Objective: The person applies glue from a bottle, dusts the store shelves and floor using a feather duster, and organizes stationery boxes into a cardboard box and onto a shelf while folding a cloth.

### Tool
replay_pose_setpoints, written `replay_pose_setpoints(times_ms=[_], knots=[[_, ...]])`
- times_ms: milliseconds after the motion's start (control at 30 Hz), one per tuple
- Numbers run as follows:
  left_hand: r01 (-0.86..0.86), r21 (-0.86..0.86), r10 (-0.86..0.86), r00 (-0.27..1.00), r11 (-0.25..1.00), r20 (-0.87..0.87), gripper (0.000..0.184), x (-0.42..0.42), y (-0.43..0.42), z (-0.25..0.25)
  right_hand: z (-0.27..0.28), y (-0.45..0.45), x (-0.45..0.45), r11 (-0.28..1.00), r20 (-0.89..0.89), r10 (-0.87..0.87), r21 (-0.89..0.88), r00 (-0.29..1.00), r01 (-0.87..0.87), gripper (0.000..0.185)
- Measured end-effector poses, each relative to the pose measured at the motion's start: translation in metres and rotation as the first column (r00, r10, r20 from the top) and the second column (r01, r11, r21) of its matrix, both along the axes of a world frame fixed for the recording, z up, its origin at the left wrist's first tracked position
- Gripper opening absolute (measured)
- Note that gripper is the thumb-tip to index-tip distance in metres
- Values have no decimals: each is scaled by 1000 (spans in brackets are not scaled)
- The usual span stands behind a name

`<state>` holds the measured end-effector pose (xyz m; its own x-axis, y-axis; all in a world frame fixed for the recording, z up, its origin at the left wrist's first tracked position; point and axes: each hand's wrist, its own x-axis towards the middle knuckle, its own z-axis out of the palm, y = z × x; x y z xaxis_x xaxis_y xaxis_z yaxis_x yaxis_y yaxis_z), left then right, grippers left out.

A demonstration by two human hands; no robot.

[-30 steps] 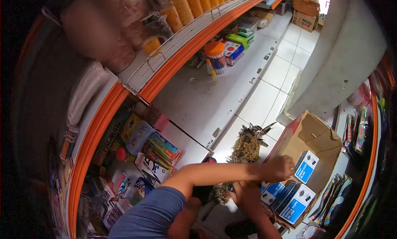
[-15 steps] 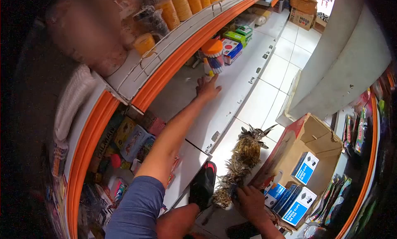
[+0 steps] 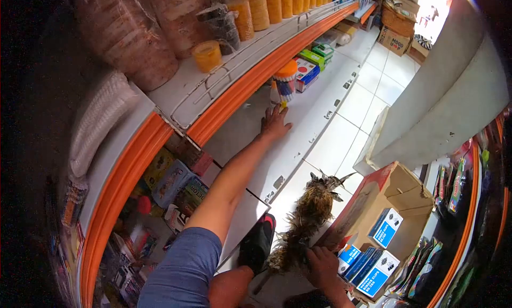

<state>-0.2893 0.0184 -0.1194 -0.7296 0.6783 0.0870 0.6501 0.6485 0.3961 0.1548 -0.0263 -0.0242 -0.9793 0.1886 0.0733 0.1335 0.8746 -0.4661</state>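
Note:
My left hand [image 3: 274, 124] reaches over the white lower shelf, fingers spread, palm down. Its fingertips are just in front of an orange-lidded clear jar [image 3: 285, 84] of marker-like sticks; a small yellow-tipped item stands at the jar's base, and I cannot tell whether the fingers touch it. My right hand [image 3: 322, 265] is low beside the cardboard box, closed on a brown feather duster [image 3: 312, 204]. The duster's feathers point away from me across the floor tiles; part of its grip is hidden by the fingers.
An open cardboard box [image 3: 408, 188] holds several blue-and-white binder clip boxes [image 3: 376, 273]. Behind it rises a grey pillar [image 3: 442, 110]. Orange-edged shelving [image 3: 266, 84] overhangs my left arm, carrying stacked yellow rolls [image 3: 258, 9]. My shoe [image 3: 258, 244] stands by the lower shelf.
My view has shifted slightly. My left hand has drawn back a little from the jar, its fingers spreading. The duster stays in my right hand, close to the box.

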Motion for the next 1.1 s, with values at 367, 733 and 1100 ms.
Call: replay_pose_setpoints(times_ms=[367, 733, 1100], knots=[[2, 60, -1, 1000, 998, -17, 54, 26, -11, 8, 3, 3, 3, 1000, 25, 13, -23, 1000, -13, 44], [93, -162, -78, 993, 982, 91, 42, 48, 36, 26, 1, 9, 3, 994, 15, 66, -88, 998, -64, 42], [28, 422, -209, 897, 906, 389, 36, 101, 2, 36, -5, 11, 5, 988, 32, 85, -131, 996, -80, 37]])
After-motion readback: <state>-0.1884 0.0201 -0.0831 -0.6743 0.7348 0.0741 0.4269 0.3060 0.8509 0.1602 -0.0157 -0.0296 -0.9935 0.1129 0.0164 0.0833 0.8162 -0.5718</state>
